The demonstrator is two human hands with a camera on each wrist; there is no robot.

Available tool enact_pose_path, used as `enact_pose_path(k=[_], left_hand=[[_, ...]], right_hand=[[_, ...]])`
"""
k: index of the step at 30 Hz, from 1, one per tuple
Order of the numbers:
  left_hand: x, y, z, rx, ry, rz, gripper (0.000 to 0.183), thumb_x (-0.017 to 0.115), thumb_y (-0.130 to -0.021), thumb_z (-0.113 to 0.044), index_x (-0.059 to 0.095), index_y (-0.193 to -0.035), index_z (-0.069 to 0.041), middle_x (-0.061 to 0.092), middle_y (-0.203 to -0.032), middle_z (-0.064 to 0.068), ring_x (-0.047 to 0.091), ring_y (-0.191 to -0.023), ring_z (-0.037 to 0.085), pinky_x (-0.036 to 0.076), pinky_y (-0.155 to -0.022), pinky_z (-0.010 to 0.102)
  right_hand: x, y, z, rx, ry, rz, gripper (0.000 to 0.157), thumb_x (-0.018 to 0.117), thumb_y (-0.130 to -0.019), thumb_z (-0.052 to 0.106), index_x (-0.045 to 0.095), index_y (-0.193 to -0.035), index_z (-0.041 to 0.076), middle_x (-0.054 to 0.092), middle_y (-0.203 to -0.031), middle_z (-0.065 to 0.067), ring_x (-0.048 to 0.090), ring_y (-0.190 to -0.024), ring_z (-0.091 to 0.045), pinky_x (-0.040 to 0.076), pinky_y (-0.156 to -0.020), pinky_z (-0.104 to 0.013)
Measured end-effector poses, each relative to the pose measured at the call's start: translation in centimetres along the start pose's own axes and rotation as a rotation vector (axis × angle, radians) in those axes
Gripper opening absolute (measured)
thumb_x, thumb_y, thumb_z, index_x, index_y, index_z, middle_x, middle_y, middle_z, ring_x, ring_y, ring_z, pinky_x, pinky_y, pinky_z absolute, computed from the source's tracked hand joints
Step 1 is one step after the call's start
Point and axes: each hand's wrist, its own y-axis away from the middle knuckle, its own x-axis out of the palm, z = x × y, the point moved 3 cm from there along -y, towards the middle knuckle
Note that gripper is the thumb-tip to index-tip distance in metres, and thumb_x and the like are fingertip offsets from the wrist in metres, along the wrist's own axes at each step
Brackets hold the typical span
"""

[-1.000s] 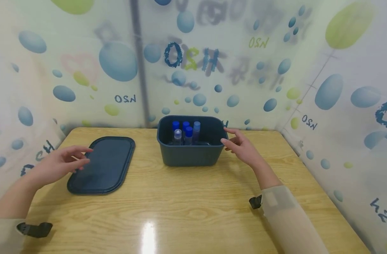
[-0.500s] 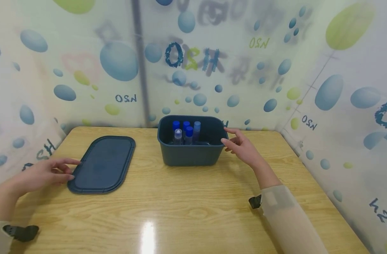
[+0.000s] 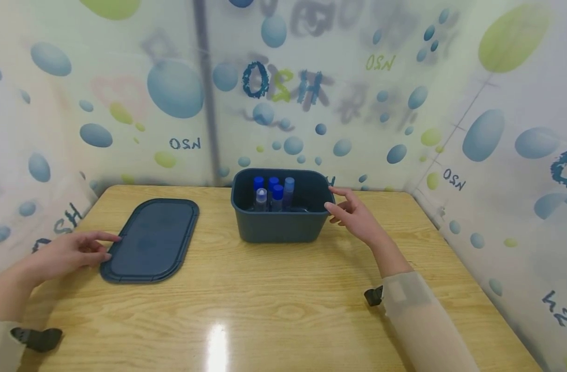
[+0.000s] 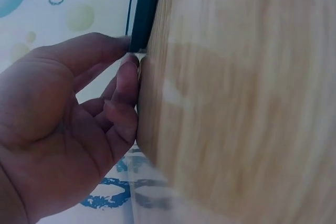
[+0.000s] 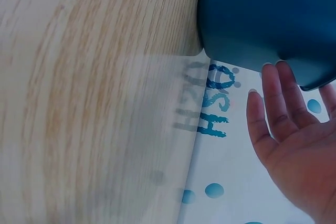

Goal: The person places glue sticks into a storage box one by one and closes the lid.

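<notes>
A dark blue lid (image 3: 155,237) lies flat on the left of the table. My left hand (image 3: 69,253) pinches its left edge; in the left wrist view the thumb meets the lid's end while the other fingers curl low beside the tabletop. Toward the back stands a dark blue box (image 3: 280,230) without its cover. Inside it, several slim clear bottles (image 3: 277,199) stand upright, mostly blue-capped, one with a pale rounded top. My right hand (image 3: 355,217) touches the box's right end with thumb and forefinger at the rim; the right wrist view has its fingers (image 5: 281,98) fairly straight.
The wooden table (image 3: 264,299) reaches back to a patterned curtain (image 3: 292,108), with more curtain on both sides. Black wrist mounts (image 3: 39,339) sit at both sleeves. Bare tabletop separates the lid from the box.
My left hand came from above the lid, moving left and down to its left edge. The right hand stays at the box, and both box and lid look unmoved.
</notes>
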Motion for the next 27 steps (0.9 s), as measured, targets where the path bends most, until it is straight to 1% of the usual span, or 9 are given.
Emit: enact_pose_path(k=[4,10,13,17,19,24,27], left_hand=[[-0.18,0.04,-0.22,-0.019,-0.036,-0.045,0.043,0.064,-0.110,-0.015,0.062,-0.148,0.005,0.073,-0.108,0.009,0.057,-0.081,0.008,0.046,-0.068,0.027],[-0.52,-0.05,-0.41,-0.034,-0.086,-0.094,0.041,0.065,-0.108,-0.014,0.065,-0.144,0.006,0.075,-0.111,0.018,0.066,-0.095,0.021,0.048,-0.069,0.027],[-0.57,-0.18,-0.34,-0.037,-0.079,-0.104,0.042,0.066,-0.108,-0.015,0.065,-0.144,0.006,0.076,-0.112,0.021,0.068,-0.097,0.022,0.049,-0.068,0.027],[-0.63,-0.31,-0.17,-0.069,-0.070,-0.102,0.043,0.066,-0.106,-0.015,0.065,-0.144,0.006,0.074,-0.114,0.023,0.066,-0.097,0.024,0.049,-0.067,0.029],[-0.67,-0.36,-0.09,-0.073,-0.069,-0.105,0.043,0.067,-0.106,-0.015,0.064,-0.144,0.006,0.073,-0.114,0.025,0.066,-0.096,0.028,0.048,-0.067,0.030],[-0.56,-0.34,-0.10,-0.077,-0.086,-0.146,0.043,0.068,-0.104,-0.014,0.065,-0.143,0.005,0.072,-0.112,0.024,0.069,-0.098,0.036,0.048,-0.066,0.032],[-0.47,-0.21,-0.15,-0.086,-0.080,-0.165,0.043,0.066,-0.106,-0.016,0.065,-0.144,0.005,0.071,-0.114,0.023,0.071,-0.102,0.040,0.049,-0.066,0.031]], right_hand=[[0.08,0.06,0.03,0.002,-0.005,0.006,0.062,0.061,-0.113,0.046,0.039,-0.170,0.032,0.068,-0.141,-0.023,0.075,-0.115,-0.039,0.054,-0.108,-0.060],[0.16,0.04,-0.05,0.002,-0.009,0.000,0.062,0.060,-0.113,0.047,0.039,-0.170,0.033,0.069,-0.137,-0.023,0.075,-0.114,-0.038,0.054,-0.107,-0.058],[0.18,0.06,-0.09,0.001,-0.011,0.000,0.062,0.060,-0.113,0.047,0.038,-0.170,0.034,0.070,-0.135,-0.022,0.075,-0.113,-0.039,0.054,-0.106,-0.059],[0.19,0.12,0.04,-0.004,-0.011,0.000,0.063,0.059,-0.113,0.048,0.037,-0.171,0.034,0.071,-0.134,-0.022,0.075,-0.113,-0.039,0.054,-0.106,-0.060],[0.19,0.16,0.11,-0.005,-0.011,-0.002,0.063,0.059,-0.113,0.048,0.038,-0.170,0.034,0.071,-0.133,-0.022,0.075,-0.112,-0.039,0.054,-0.106,-0.060],[0.27,0.25,0.14,-0.001,-0.014,-0.006,0.062,0.059,-0.113,0.048,0.038,-0.170,0.034,0.072,-0.132,-0.022,0.075,-0.112,-0.038,0.055,-0.105,-0.057],[0.31,0.29,0.09,0.000,-0.016,-0.009,0.062,0.059,-0.113,0.048,0.038,-0.170,0.034,0.072,-0.131,-0.022,0.075,-0.111,-0.037,0.055,-0.103,-0.054]])
